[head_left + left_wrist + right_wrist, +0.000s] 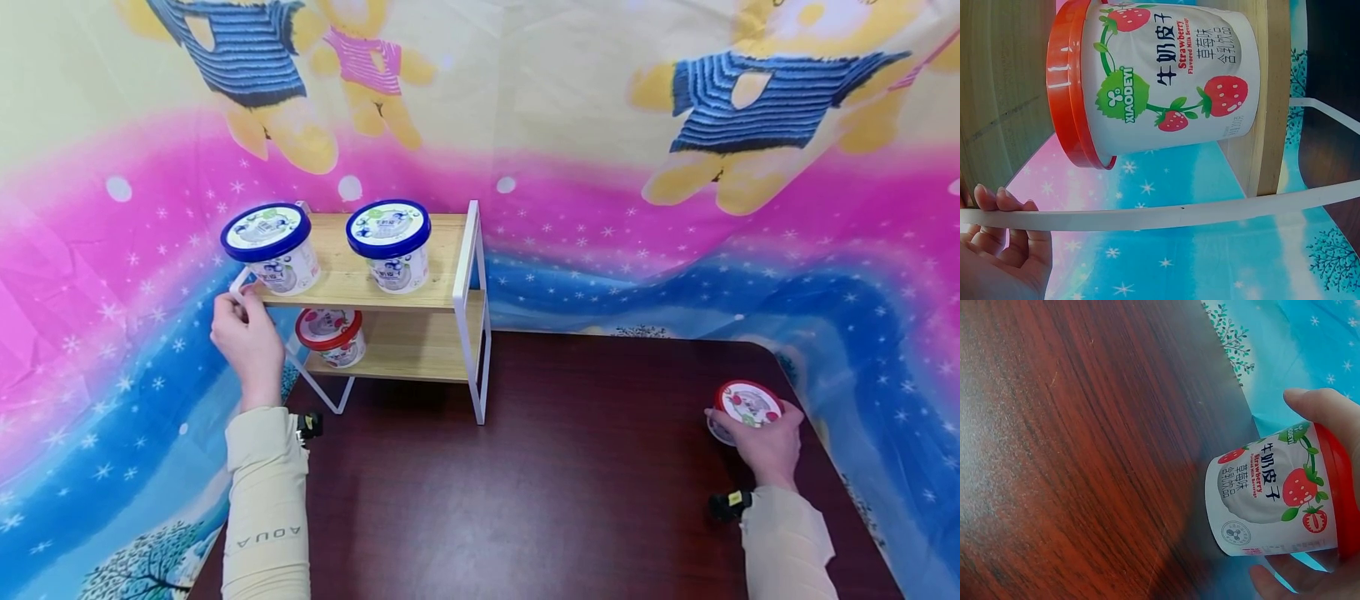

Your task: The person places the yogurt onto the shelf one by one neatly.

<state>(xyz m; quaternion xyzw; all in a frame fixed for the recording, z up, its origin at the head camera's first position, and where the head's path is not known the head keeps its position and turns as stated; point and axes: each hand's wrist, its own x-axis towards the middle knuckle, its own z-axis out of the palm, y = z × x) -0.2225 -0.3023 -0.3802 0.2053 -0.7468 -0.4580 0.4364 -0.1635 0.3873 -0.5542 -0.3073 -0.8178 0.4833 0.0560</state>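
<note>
My left hand [251,342] grips the white metal frame of a two-tier wooden shelf [337,279] at its front left corner; in the left wrist view its fingers [1017,244] wrap round the white bar [1147,217]. Close by on the lower tier stands a red-lidded strawberry milk tub [1172,75]. On the upper tier are two blue-lidded tubs, one at the left [281,258] and one nearer the middle [393,258]. Far to the right, my right hand [772,442] holds another red-lidded strawberry tub [1272,494] around its lid, upright at the table's right side.
The dark wood table [555,483] spreads between the shelf and my right hand. A printed cloth [570,183] with bears and snowflakes hangs behind it and along both sides. The shelf's right side frame [471,333] stands on the table.
</note>
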